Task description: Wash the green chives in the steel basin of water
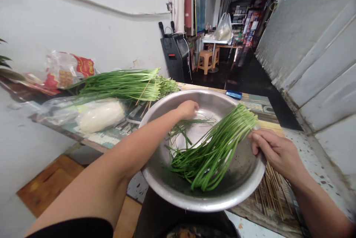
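Observation:
A wide steel basin [155, 173] sits on the table in front of me, with a bunch of green chive stalks [214, 152] lying across it. My left hand [187, 109] reaches into the far side of the basin, fingers curled down over a few loose stalks; what it grips is hidden. My right hand [274, 151] is at the basin's right rim, fingers closed around the cut ends of the chive bunch.
A larger bundle of chives [125, 84] lies on the table behind the basin. Beside it are a white radish in a plastic bag [100, 115] and red-printed packets [68, 69]. Bamboo skewers [272, 189] lie under the basin's right side. A blue object [233, 94] rests at the far edge.

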`<action>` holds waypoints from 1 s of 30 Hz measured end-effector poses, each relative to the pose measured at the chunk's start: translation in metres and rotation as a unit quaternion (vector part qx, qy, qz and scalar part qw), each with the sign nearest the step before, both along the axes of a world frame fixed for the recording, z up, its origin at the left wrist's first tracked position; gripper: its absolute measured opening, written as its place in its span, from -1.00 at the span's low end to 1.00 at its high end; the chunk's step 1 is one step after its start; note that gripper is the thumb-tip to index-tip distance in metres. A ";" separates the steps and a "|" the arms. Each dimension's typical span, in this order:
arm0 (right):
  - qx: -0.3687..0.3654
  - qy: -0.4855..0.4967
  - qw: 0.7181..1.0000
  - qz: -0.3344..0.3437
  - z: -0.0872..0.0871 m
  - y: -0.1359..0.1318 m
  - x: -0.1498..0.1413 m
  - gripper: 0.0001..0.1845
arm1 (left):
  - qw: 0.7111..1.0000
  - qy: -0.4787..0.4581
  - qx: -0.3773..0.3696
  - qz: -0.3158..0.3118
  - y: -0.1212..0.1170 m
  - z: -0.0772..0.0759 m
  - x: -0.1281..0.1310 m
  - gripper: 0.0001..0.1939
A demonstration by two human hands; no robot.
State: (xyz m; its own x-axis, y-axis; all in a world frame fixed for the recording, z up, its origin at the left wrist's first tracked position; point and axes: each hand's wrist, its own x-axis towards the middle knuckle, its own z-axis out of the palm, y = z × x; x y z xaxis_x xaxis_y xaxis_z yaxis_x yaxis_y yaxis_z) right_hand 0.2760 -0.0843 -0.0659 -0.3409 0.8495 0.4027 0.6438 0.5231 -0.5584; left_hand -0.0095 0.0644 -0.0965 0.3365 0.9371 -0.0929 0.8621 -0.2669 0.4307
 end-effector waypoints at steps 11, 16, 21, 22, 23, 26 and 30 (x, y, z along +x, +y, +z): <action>-0.007 -0.006 1.000 -0.008 0.001 -0.001 -0.001 -0.62 | 0.985 -0.143 -0.099 -0.007 0.000 0.001 -0.004 -0.86; -0.004 -0.014 1.000 -0.014 0.002 -0.001 -0.003 -0.62 | 0.927 -0.325 -0.173 0.065 0.001 0.007 -0.004 -0.83; -0.003 -0.014 1.000 -0.012 0.004 -0.002 -0.004 -0.64 | 0.890 -0.370 -0.251 0.088 -0.003 0.009 -0.001 -0.87; -0.003 -0.012 1.000 -0.012 0.004 -0.002 -0.004 -0.64 | 0.888 -0.367 -0.256 0.100 -0.003 0.008 0.000 -0.88; -0.005 -0.010 1.000 -0.011 0.004 -0.002 -0.004 -0.64 | 0.894 -0.356 -0.248 0.113 -0.002 0.008 0.000 -0.90; -0.009 -0.011 1.000 -0.010 0.004 -0.002 -0.003 -0.64 | 0.955 -0.234 -0.135 0.123 0.001 0.010 -0.001 -0.93; -0.007 -0.009 1.000 -0.011 0.003 -0.001 -0.002 -0.65 | 0.995 -0.053 0.060 0.062 0.000 0.014 0.001 -0.78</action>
State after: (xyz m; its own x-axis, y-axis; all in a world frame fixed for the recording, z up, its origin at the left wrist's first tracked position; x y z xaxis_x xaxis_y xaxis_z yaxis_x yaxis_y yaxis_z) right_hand 0.2740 -0.0855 -0.0631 -0.3297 0.8624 0.3842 0.6649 0.5010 -0.5540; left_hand -0.0081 0.0640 -0.0821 0.2201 0.9741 0.0525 0.8428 -0.2170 0.4925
